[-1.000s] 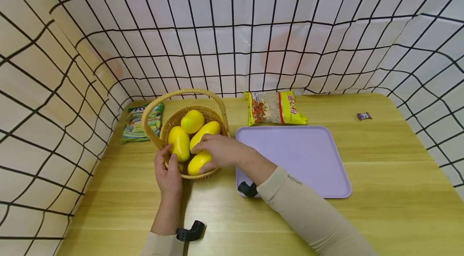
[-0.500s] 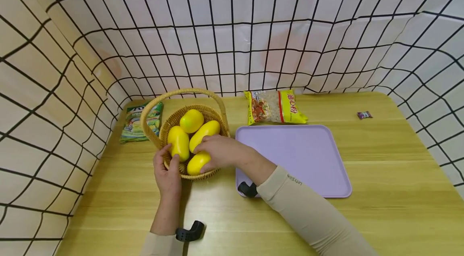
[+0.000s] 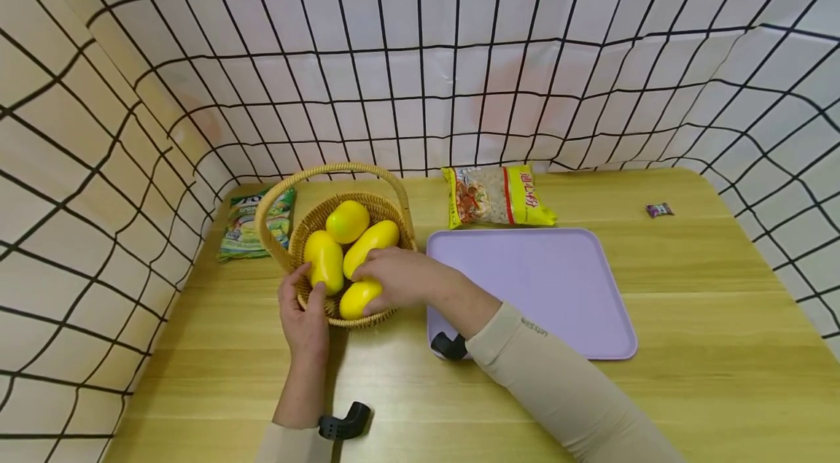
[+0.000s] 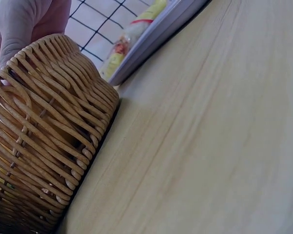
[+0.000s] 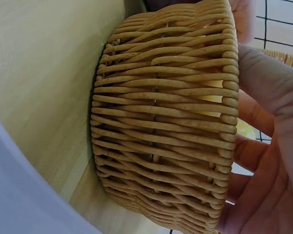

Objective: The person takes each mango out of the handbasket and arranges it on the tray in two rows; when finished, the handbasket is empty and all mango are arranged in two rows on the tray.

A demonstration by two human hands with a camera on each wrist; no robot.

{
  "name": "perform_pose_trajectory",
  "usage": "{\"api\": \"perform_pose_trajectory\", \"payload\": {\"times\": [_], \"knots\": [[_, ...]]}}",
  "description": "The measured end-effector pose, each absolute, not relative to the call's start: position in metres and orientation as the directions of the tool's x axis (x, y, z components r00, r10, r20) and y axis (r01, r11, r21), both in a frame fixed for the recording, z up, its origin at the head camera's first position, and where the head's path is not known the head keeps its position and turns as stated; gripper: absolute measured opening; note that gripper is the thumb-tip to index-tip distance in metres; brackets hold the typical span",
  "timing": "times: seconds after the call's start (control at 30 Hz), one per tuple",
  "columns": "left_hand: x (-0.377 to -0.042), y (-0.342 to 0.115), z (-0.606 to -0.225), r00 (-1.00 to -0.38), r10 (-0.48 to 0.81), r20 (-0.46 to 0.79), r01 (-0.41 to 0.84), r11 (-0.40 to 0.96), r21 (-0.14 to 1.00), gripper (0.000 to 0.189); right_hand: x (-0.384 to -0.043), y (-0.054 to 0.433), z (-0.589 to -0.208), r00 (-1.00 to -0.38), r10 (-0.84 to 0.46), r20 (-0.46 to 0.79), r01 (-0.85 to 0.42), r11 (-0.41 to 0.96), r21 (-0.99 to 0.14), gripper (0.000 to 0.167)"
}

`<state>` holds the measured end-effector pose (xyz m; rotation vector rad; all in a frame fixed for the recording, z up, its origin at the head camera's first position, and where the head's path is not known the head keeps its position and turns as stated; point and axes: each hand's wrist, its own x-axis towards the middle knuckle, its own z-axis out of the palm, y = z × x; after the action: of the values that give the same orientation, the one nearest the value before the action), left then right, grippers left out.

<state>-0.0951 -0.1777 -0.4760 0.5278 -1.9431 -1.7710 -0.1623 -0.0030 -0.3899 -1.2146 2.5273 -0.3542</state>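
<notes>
A wicker basket (image 3: 403,238) with an arched handle stands on the table, holding several yellow mangoes. My left hand (image 3: 305,324) holds its front-left rim, thumb over the edge, with fingertips close beside the left mango (image 3: 324,262). From the right, my right hand (image 3: 407,277) reaches over the rim and grips the front mango (image 3: 358,300), whose right end the hand covers. In the right wrist view, thumb and fingers of the right hand (image 5: 278,126) bend in over the woven wall (image 5: 166,112). The left wrist view has the left hand (image 4: 27,24) at the rim.
To the right lies a lilac tray (image 3: 531,288), partly under the right forearm. A yellow food packet (image 3: 492,195) lies behind it, a green packet (image 3: 246,226) left of the basket, and a small purple wrapped candy (image 3: 659,210) far right. Black-grid curtains surround the table.
</notes>
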Motion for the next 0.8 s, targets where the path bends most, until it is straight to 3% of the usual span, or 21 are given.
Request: {"api": "perform_pose_trajectory", "payload": {"times": [0.33, 0.5, 0.8], "knots": [[-0.095, -0.178, -0.477, -0.819, -0.569, 0.072, 0.022, 0.093, 0.995, 0.038, -0.159, 0.003, -0.374, -0.593, -0.801, -0.089, -0.721, 0.576, -0.384, 0.057], [-0.094, -0.178, -0.478, -0.821, -0.566, 0.079, 0.025, 0.103, 0.994, 0.037, -0.156, 0.016, -0.356, -0.617, -0.786, -0.035, -0.687, 0.559, -0.464, 0.056], [-0.094, -0.179, -0.476, -0.825, -0.561, 0.070, 0.018, 0.099, 0.995, 0.037, -0.152, 0.050, -0.335, -0.661, -0.748, -0.057, -0.553, 0.537, -0.637, 0.053]]}}
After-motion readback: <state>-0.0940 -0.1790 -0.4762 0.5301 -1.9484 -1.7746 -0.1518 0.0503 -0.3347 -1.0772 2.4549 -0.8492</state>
